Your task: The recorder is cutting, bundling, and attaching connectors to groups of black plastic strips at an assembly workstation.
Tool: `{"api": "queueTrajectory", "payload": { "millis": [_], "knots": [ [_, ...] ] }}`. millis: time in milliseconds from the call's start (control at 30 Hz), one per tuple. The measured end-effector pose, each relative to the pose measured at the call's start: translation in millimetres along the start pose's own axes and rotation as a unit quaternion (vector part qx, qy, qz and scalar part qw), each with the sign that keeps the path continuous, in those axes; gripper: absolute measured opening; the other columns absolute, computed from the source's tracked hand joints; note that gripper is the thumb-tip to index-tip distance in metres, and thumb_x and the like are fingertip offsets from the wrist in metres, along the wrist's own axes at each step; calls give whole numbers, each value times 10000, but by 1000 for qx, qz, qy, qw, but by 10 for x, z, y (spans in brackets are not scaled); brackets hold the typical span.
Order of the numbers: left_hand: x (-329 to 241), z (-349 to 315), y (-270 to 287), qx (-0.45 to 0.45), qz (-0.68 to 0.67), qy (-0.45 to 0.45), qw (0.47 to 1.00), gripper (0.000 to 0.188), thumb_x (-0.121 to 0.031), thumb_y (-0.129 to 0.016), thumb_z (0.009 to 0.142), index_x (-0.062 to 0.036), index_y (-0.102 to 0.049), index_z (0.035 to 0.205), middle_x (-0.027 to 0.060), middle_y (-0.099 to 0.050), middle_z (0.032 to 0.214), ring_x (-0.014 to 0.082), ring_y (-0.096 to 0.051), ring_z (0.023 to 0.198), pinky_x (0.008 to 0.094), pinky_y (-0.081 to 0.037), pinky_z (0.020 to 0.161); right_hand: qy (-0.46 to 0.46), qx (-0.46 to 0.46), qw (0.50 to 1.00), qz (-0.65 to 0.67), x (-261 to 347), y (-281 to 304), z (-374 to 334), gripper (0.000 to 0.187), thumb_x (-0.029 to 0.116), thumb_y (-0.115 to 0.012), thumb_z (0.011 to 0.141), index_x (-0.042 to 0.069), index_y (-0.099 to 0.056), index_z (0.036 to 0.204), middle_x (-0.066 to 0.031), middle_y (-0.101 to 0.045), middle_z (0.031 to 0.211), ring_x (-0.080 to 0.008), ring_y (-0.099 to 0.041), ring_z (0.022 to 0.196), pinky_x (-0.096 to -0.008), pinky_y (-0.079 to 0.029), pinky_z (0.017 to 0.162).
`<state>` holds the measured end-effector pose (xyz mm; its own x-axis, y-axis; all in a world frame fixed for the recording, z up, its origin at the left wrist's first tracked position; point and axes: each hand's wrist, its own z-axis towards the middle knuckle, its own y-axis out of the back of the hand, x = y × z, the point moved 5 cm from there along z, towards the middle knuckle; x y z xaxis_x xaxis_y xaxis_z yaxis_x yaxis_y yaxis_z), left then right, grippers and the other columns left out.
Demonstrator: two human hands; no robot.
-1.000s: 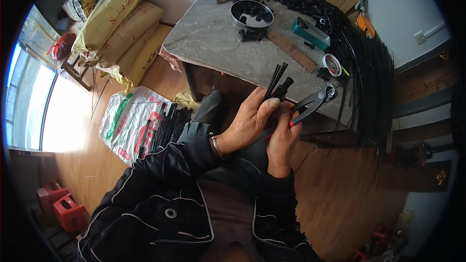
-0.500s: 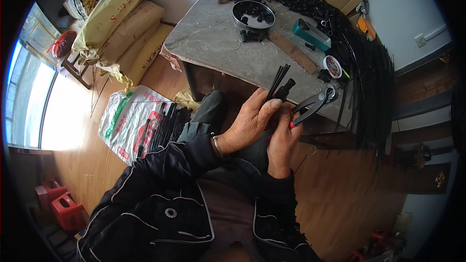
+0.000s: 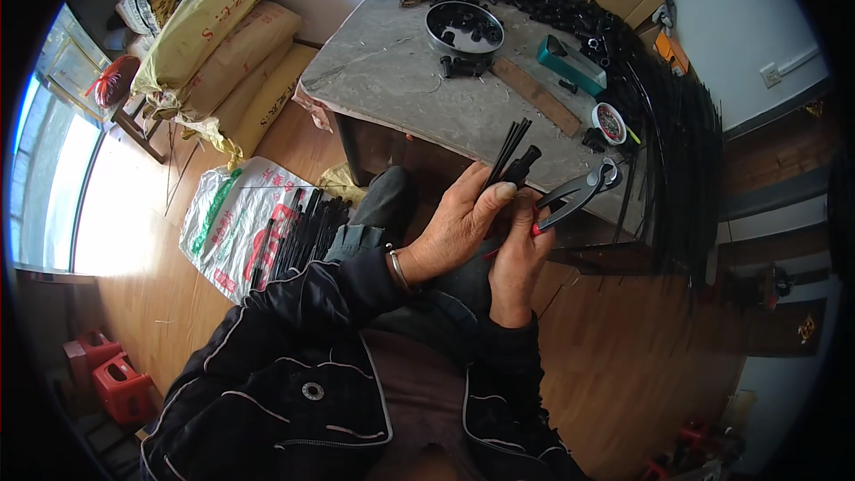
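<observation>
My left hand (image 3: pixel 452 230) is closed around several thin black rods (image 3: pixel 509 150) and a thicker black tubular piece (image 3: pixel 529 158). Their upper ends point up past the thumb, toward the table. Close beside it, my right hand (image 3: pixel 517 272) grips a pair of pincers (image 3: pixel 590 187) with dark metal jaws and red on the handles. The pincer head reaches up and right, over the table's near edge, apart from the rods. The two hands meet at the thumbs, and the lower ends of the held pieces are hidden behind the fingers.
On the grey table (image 3: pixel 383 80) stand a round metal bowl (image 3: pixel 465 52) of black parts, a wooden strip (image 3: pixel 537 96), a teal box (image 3: pixel 572 64) and a small white dish (image 3: pixel 609 123). Long black rods (image 3: pixel 681 178) hang over its right side. More rods (image 3: pixel 307 236) lie on a white sack (image 3: pixel 218 245).
The pincers have turned slightly in my right hand, and their jaws look closer together. My left hand and the rods have hardly moved.
</observation>
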<state>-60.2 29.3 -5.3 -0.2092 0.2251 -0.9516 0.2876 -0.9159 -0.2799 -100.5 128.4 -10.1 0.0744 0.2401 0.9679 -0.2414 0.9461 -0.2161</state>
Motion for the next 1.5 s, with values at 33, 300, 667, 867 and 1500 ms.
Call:
{"api": "queueTrajectory", "payload": {
  "millis": [33, 300, 667, 867, 1500],
  "knots": [
    [6, -1, 3, 1, -12, 4, 1000, 428, -403, -510, 984, 12, -581, 1066, 44, -448, 920, 105, -484, 746, 258, -437, 640, 9, -1, 1000, -8, 37, -18, -12, 182, 198, -525, 992, 23, -559, 957, 23, -516, 697, -51, -463, 582, -207, -357, 515],
    [68, 8, 15, 14, 19, -16, 1000, 421, -391, -460, 1008, -36, -516, 1227, -12, -584, 859, 24, -462, 623, 177, -377, 523, 41, -4, 998, -47, 71, -7, -26, 180, 194, -527, 992, 23, -559, 946, 21, -525, 687, -53, -463, 567, -210, -359, 507],
    [109, 3, 32, 21, 3, 5, 1000, 416, -382, -460, 1009, -38, -510, 1238, -10, -576, 848, 31, -470, 632, 183, -387, 532, 27, -6, 999, -42, 83, -44, -41, 201, 220, -533, 991, 32, -546, 922, 21, -522, 679, -51, -474, 567, -207, -365, 503],
    [91, 0, 19, 12, 3, -5, 1000, 408, -376, -455, 1012, -37, -518, 1231, -12, -563, 817, 31, -470, 621, 186, -384, 522, 43, 10, 996, -83, 65, 2, -37, 194, 217, -519, 997, 33, -539, 939, 19, -523, 689, -53, -477, 571, -204, -368, 506],
    [11, -9, 7, 18, -10, 5, 1000, 424, -381, -449, 1013, -30, -502, 1245, 16, -632, 958, 36, -475, 632, 186, -397, 549, 11, 5, 999, -39, 54, -26, -41, 212, 236, -538, 989, 30, -544, 938, 27, -521, 692, -47, -469, 581, -205, -367, 519]
  ]
}}
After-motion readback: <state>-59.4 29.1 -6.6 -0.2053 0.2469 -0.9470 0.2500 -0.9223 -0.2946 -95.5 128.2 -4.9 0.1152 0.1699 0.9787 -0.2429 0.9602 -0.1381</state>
